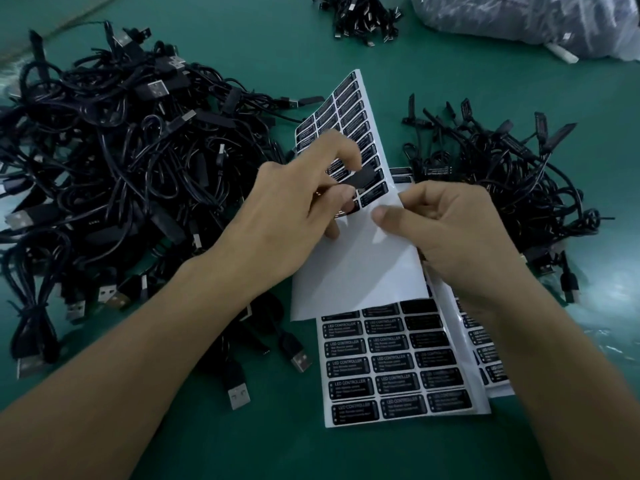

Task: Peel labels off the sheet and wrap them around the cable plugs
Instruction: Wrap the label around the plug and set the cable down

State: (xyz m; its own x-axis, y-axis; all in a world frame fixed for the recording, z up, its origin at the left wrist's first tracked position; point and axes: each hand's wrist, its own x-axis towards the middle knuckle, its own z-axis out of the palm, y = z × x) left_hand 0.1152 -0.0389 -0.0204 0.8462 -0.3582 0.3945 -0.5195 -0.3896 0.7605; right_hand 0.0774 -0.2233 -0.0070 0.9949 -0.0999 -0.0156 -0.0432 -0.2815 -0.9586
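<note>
Reads "LED CONTROLLER" in white on each black label of the flat sheet lying near on the green table; smaller lines beneath too blurred to read. Same print on a second flat sheet peeking out at its right. Above both, held up and curling: a label sheet, bare white backing near, rows of black labels far. Pinching one black label between thumb and forefinger of the left hand, mid-sheet. Gripping the sheet's right edge with the right hand, fingers curled. Hands close, not touching. Left: a big tangle of black USB cables, silver plugs poking out near. Right: a smaller cable heap, black tags sticking up. Far: another bundle and a plastic bag.
</note>
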